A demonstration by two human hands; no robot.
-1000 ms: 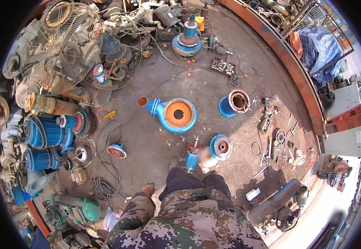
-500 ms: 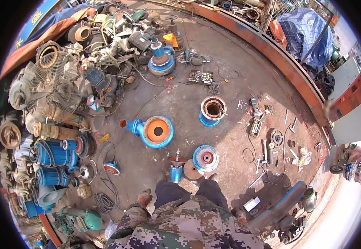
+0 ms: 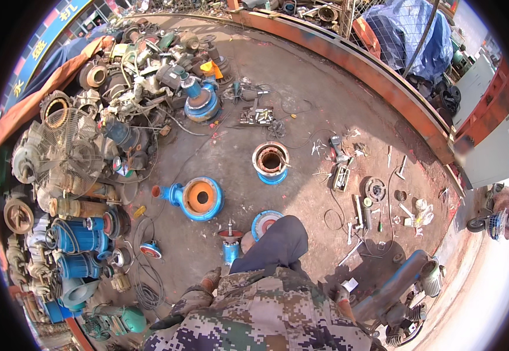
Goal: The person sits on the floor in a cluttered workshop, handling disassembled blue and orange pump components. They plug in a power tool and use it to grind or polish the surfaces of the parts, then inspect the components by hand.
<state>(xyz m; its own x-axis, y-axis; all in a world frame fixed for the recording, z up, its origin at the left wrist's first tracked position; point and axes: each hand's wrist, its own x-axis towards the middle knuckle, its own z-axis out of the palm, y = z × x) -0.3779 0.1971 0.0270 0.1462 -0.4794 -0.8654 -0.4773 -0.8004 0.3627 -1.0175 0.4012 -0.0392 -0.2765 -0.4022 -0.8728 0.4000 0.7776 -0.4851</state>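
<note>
My left hand hangs beside my left leg, and my right hand is low by my right side; neither shows its fingers clearly enough to tell what shape they make. My dark-trousered leg is raised forward, partly covering a blue flanged part. Just left of it stands a blue cylinder with a red disc and upright shaft on top. Farther forward lie a blue pump casing with an orange inside and an upright blue flanged housing with a rusty rim.
Heaped machinery and a wire fan guard line the left. A toolbox, scattered tools and cables lie about. An orange steel beam borders the back right; a compressor stands at lower right.
My leg has swung up and forward over the right-hand blue flanged part. The view has turned, so the floor items appear farther left and the heaped machinery on the left shows more.
</note>
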